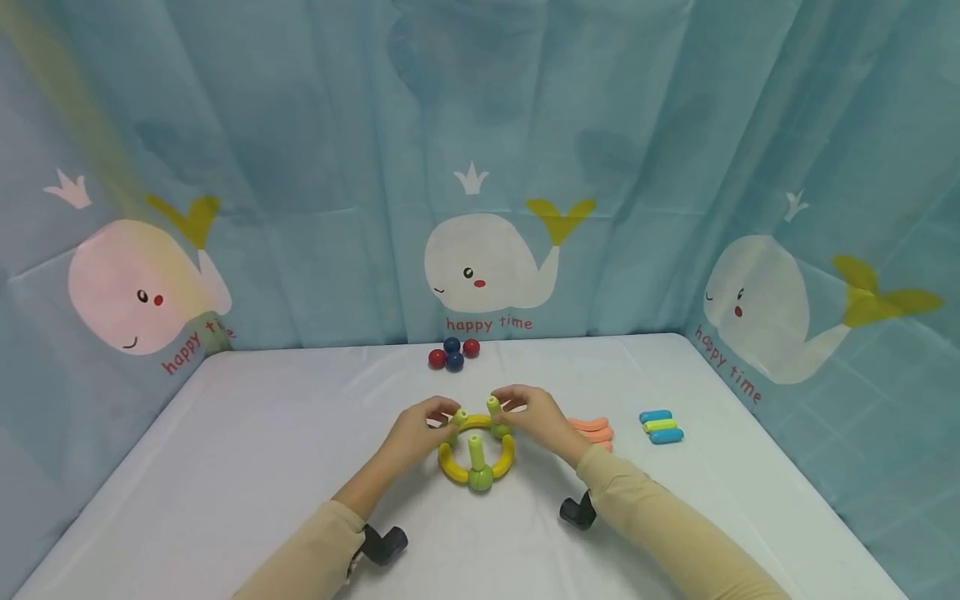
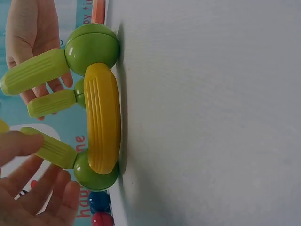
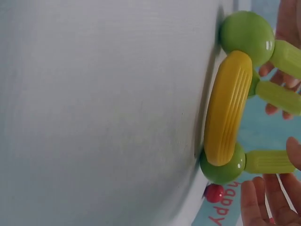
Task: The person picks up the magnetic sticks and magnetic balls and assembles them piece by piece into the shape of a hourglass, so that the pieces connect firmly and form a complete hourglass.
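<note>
On the white table sits a ring of yellow curved rods (image 1: 453,468) joined by green balls (image 1: 481,477), with a light-green straight rod (image 1: 476,452) standing up from the front ball. At the ring's back left, my left hand (image 1: 416,429) pinches another upright light-green rod (image 2: 55,149), thumb on one side and fingers on the other. My right hand (image 1: 536,417) holds the back-right light-green rod (image 1: 493,406) near its top between thumb and fingers. In the right wrist view, that rod (image 3: 268,162) joins a green ball at the end of a yellow curved rod (image 3: 228,108).
Red balls (image 1: 437,358) and dark blue balls (image 1: 454,361) cluster at the table's back edge. Coral curved rods (image 1: 592,425) lie right of the ring, partly behind my right forearm. Further right are short blue rods (image 1: 666,436) and a lime one (image 1: 660,426). A whale-print curtain (image 1: 337,167) hangs behind.
</note>
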`<action>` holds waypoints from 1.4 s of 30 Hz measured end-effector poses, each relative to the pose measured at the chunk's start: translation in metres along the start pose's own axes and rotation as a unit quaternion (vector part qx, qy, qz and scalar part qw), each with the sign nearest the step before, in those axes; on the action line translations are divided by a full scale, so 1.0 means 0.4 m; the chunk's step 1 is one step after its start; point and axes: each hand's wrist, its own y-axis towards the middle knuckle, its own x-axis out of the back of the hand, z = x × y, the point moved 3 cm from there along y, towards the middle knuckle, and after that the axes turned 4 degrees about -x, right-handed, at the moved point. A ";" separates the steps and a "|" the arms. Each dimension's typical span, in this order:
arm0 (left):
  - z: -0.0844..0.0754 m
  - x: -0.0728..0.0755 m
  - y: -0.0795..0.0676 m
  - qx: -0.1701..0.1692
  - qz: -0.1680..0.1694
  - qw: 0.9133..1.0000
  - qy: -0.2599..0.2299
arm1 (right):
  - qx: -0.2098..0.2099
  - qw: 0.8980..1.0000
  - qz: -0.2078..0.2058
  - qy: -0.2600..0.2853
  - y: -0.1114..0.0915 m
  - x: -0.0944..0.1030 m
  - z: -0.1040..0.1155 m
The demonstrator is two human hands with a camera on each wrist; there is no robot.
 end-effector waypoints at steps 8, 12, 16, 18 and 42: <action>-0.028 -0.015 -0.042 -0.015 0.044 0.999 0.003 | 0.032 0.999 -0.005 -0.009 -0.005 -0.014 0.007; -0.034 -0.022 -0.035 -0.018 0.029 0.999 0.003 | 0.031 0.999 -0.016 -0.013 -0.006 -0.013 0.009; -0.031 -0.022 -0.027 -0.017 0.020 1.000 -0.016 | 0.038 0.999 -0.011 -0.014 -0.007 -0.014 0.010; -0.030 -0.024 -0.025 -0.019 0.019 0.999 -0.020 | 0.044 0.999 -0.008 -0.017 -0.009 -0.015 0.010; -0.032 -0.068 -0.076 -0.002 0.011 1.000 -0.027 | 0.038 0.999 -0.012 0.007 -0.029 -0.026 0.015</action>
